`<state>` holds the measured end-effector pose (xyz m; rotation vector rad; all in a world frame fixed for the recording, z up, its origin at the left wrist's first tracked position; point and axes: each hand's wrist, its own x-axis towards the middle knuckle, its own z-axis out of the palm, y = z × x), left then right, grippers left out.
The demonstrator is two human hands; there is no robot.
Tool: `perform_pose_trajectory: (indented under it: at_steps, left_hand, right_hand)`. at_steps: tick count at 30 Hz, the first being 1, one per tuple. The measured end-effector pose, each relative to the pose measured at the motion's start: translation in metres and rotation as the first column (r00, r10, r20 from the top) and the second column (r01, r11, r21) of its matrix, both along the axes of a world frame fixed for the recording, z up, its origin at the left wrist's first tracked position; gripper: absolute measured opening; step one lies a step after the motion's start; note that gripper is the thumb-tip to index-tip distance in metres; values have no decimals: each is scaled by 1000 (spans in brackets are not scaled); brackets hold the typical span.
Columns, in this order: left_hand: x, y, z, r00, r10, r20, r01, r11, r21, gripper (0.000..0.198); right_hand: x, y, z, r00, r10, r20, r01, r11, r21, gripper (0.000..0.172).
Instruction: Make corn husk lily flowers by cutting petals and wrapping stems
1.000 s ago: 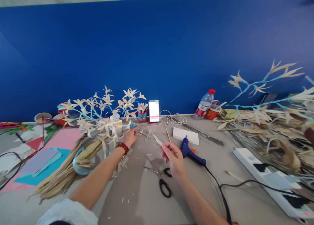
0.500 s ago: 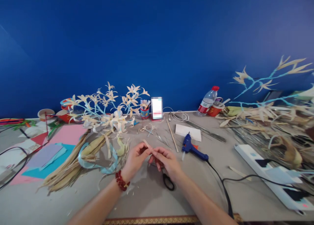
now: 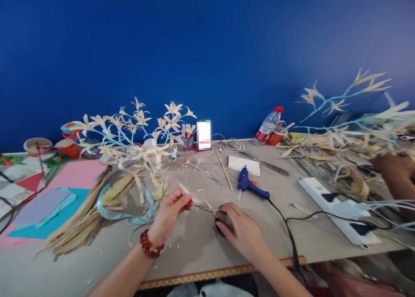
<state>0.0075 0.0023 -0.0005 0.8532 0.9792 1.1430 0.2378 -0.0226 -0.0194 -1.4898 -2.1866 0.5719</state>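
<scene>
My left hand (image 3: 170, 212), with a red beaded bracelet at the wrist, pinches a pale pointed strip of dried husk (image 3: 184, 189) between thumb and fingers. To its right, my right hand (image 3: 244, 230) has its fingers on the black handles of a pair of scissors (image 3: 210, 210). The scissor blades are spread and point left toward the husk strip; part of the handles is hidden under my fingers. Beyond my right hand a blue glue gun (image 3: 251, 184) lies on the table by a white block (image 3: 244, 164).
Husk flowers (image 3: 139, 128) on blue stems stand back left, near a husk bundle (image 3: 76, 217) and blue ribbon (image 3: 142, 219). On the right lie a power strip (image 3: 337, 210), cords and husk scraps. Another person's hand (image 3: 395, 169) is at far right. A bottle (image 3: 268, 126) leans by the wall.
My hands, together at the husk strip before, are now apart. The right hand has come down onto the scissors, whose blades now show spread; the left keeps the strip. Another person's hand has appeared at right.
</scene>
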Motion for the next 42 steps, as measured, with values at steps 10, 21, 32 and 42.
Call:
perform_pose_trajectory:
  at_steps: [10, 21, 32, 42]
  left_hand:
    - [0, -5, -9, 980, -113, 162, 128, 988, -86, 12]
    - [0, -4, -8, 943, -110, 314, 160, 977, -139, 8]
    - [-1, -4, -5, 886, -127, 447, 184, 979, -86, 9]
    - [2, -4, -3, 916, -132, 379, 170, 983, -68, 13]
  right_hand:
    - [4, -4, 2, 937, -21, 349, 28, 999, -15, 20]
    - [25, -3, 5, 973, -178, -146, 128, 944, -303, 22]
    - [-21, -38, -5, 663, -371, -650, -296, 668, -683, 52]
    - [-33, -24, 11, 661, -398, -636, -247, 684, -686, 50]
